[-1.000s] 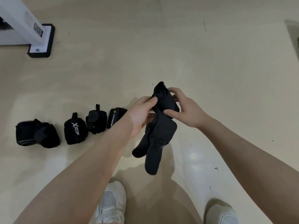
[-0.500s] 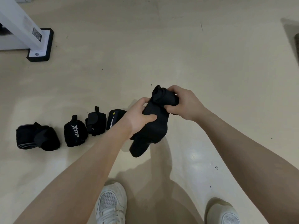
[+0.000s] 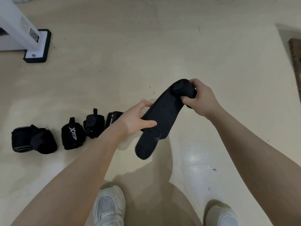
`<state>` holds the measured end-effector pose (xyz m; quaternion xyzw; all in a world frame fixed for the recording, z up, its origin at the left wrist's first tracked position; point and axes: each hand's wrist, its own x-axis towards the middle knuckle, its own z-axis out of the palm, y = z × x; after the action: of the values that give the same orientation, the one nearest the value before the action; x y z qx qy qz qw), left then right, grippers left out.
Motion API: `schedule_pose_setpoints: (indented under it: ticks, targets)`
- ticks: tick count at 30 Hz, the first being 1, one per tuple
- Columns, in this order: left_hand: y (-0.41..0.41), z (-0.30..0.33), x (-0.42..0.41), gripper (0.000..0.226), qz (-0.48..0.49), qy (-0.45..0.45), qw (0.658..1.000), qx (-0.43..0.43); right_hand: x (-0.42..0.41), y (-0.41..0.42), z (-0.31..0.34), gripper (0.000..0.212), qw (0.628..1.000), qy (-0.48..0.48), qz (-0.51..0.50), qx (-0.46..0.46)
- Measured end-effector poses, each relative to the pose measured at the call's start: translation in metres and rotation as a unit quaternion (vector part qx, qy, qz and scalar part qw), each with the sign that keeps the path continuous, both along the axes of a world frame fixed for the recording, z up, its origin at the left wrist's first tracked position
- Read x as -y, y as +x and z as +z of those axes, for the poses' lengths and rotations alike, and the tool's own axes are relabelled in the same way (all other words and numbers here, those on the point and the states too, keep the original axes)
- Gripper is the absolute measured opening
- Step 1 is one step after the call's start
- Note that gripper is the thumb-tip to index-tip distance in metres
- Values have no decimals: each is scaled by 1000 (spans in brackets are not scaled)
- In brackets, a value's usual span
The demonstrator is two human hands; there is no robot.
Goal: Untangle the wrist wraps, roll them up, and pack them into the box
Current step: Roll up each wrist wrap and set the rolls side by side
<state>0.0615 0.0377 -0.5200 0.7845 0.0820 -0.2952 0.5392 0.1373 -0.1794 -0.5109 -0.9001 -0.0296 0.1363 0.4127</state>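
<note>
- Black fabric wrist wrap (image 3: 162, 115), slack a second ago, now stretches taut above the pale floor (image 3: 162, 46).
- Right hand (image 3: 201, 97) grips its rolled end; left hand (image 3: 136, 119) pinches the flat strip.
- Rolling looks under way; four rolled black wraps (image 3: 73, 134) lie left of it.

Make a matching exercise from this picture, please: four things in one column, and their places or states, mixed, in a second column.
Things:
1. long black fabric wrist wrap
2. rolled black wrap with white letters
3. white mesh sneaker
4. white post with black base

Places or states:
A. on the floor, in the row at left
B. top left corner
C. held in both hands, one end rolled
D. bottom edge, under the arms

Pairs: 1-C, 2-A, 3-D, 4-B
</note>
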Motion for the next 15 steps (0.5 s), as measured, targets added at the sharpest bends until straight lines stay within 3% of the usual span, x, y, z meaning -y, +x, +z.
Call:
schedule_pose_setpoints:
  ticks: [4, 7, 13, 15]
  targets:
    - [0, 2, 9, 47, -57, -57, 995, -64, -12, -8, 1, 37, 996, -20, 80, 32]
    - [2, 5, 12, 44, -37, -108, 991, -70, -19, -12, 4, 39, 993, -19, 113, 30]
    - [-4, -3, 19, 96, 21, -159, 986, -41, -25, -16, 1, 36, 979, -147, 74, 121]
    - [-3, -4, 19, 93, 44, -203, 977, -46, -29, -22, -4, 33, 960, -205, 86, 170]
